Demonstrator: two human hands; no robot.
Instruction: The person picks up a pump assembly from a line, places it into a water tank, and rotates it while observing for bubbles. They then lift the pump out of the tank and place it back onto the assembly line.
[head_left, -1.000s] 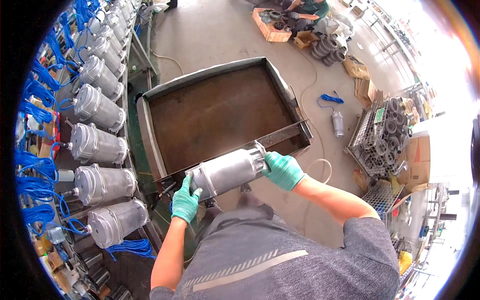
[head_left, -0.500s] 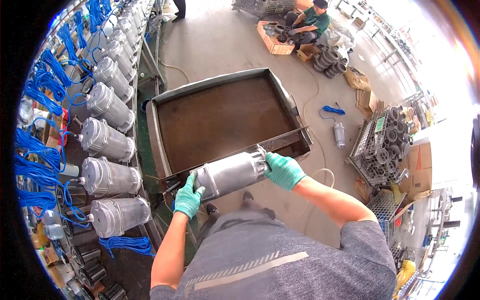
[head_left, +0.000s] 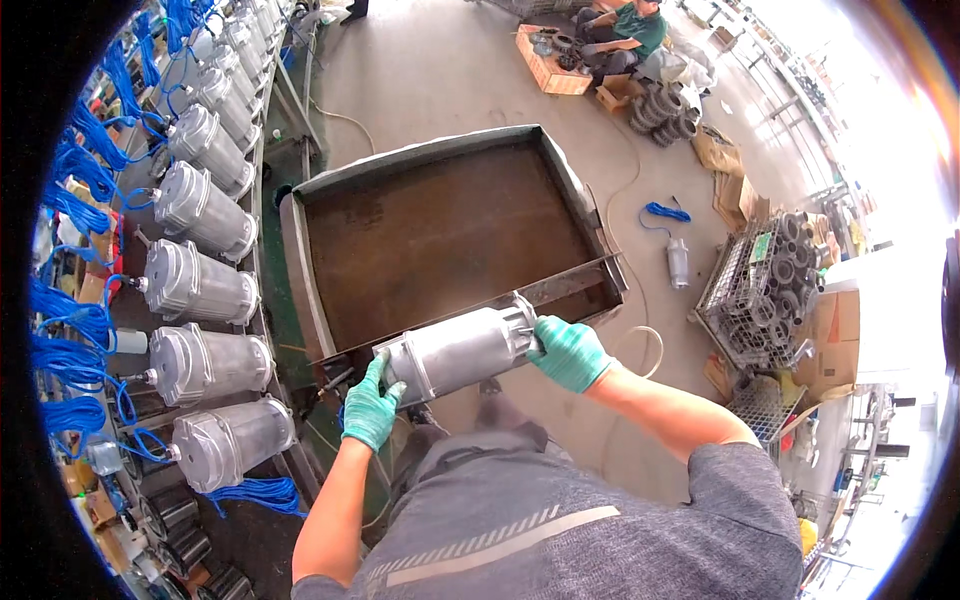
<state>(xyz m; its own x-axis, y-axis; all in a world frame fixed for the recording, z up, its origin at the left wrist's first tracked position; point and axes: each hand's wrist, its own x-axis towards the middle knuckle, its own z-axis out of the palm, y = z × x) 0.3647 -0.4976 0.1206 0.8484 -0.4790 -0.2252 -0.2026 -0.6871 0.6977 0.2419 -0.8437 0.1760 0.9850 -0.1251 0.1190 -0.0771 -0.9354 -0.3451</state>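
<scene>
Between my two green-gloved hands lies a silver cylindrical pump motor housing, held nearly level and slightly raised at its right end. My left hand grips its flanged left end, thumb on the near side. Around the ribbed right end closes my right hand, with its fingertips partly hidden behind the metal. The housing is at the near edge of a rectangular metal tank holding brown liquid. Whether it rests on the tank's rim I cannot tell.
Similar silver housings with coiled blue cables line a rack on the left. Another housing stands on the floor to the right, near a wire cage of metal rings. A co-worker sits at the far right beside an orange crate.
The view has shifted slightly, so the rack and tank sit a little differently in the picture. Both hands keep their grip on the housing, which has hardly moved.
</scene>
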